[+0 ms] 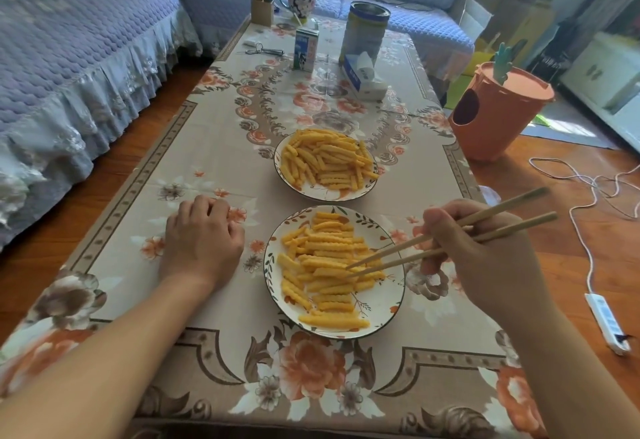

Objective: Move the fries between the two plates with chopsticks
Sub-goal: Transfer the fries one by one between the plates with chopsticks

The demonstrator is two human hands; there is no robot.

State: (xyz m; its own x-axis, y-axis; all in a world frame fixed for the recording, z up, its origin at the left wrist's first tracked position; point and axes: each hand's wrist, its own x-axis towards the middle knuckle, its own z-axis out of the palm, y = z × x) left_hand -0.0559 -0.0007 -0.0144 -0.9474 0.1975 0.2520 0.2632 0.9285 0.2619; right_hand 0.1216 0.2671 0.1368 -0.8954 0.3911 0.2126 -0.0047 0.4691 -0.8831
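Two white plates with leaf patterns sit on the flowered tablecloth, one behind the other. The near plate [388,307] holds a loose pile of crinkle-cut fries [325,265]. The far plate [313,192] carries a fuller heap of fries [327,159]. My right hand [485,255] grips a pair of wooden chopsticks [450,234]; their tips reach down into the fries on the near plate, slightly apart. My left hand [204,237] rests on the cloth left of the near plate, fingers loosely curled, holding nothing.
At the table's far end stand a milk carton [305,49], a tall tin [364,31], a tissue pack [363,75], a mug [298,2] and a small box [262,9]. An orange bin [498,113] stands right of the table. A power strip [606,322] and cables lie on the floor.
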